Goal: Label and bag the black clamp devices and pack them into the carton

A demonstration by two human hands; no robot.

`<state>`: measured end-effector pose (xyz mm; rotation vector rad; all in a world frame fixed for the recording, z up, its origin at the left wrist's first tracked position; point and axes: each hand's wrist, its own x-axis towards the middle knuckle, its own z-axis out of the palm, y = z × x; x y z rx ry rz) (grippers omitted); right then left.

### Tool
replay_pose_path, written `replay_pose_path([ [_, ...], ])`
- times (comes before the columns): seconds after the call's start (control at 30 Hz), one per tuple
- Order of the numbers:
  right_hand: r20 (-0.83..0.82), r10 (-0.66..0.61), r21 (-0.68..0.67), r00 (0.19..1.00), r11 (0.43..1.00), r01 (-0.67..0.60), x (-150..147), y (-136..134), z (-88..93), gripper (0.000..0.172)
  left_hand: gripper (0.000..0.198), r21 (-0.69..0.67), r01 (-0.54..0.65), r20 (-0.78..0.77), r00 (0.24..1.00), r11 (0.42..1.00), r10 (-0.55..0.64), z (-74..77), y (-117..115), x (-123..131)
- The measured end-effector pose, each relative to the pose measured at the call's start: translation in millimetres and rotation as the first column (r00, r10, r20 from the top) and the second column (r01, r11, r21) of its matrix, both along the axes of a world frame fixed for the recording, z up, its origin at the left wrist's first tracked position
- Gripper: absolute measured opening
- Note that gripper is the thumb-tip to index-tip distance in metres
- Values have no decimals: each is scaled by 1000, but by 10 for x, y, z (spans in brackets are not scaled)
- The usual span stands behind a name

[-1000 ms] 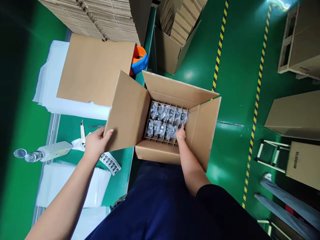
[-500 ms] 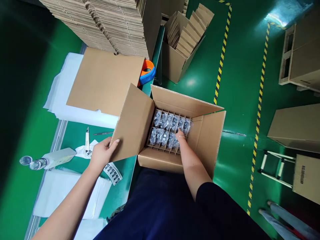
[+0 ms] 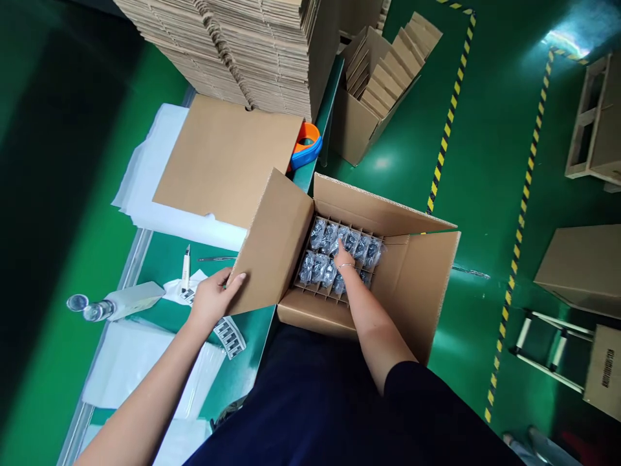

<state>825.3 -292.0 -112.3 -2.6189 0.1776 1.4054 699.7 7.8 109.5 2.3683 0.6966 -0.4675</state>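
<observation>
Inside the cardboard box (image 3: 310,314), the right hand (image 3: 343,259) rests unclenched on crinkly, shiny packets (image 3: 317,266) in snug square cells; the left hand (image 3: 213,301) clasps the flat flap (image 3: 274,239) by its outer edge.

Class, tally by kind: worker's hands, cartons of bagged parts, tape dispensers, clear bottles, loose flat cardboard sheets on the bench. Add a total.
Hands: 2, left hand, right hand
Carton of bagged parts: 1
Tape dispenser: 1
Clear bottle: 1
Flat cardboard sheet: 1
Total: 6
</observation>
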Motion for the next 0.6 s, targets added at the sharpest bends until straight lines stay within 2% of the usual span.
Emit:
replay_pose_path([
  [0.13,-57,20,23,998,1000,-19,18,35,-17,42,48,-23,-2,19,1000,1000,2,-26,8,-14],
  [0.27,-9,25,8,1000,1000,-25,-2,82,39,40,49,-51,-5,16,1000,999,6,-48,26,-25],
  [0.4,64,50,11,997,999,-51,42,253,79,41,49,-74,-3,16,1000,997,4,-75,48,-31],
  [0.6,49,96,41,994,994,-98,186,534,54,42,52,-128,-45,-10,999,991,44,-73,37,-31],
])
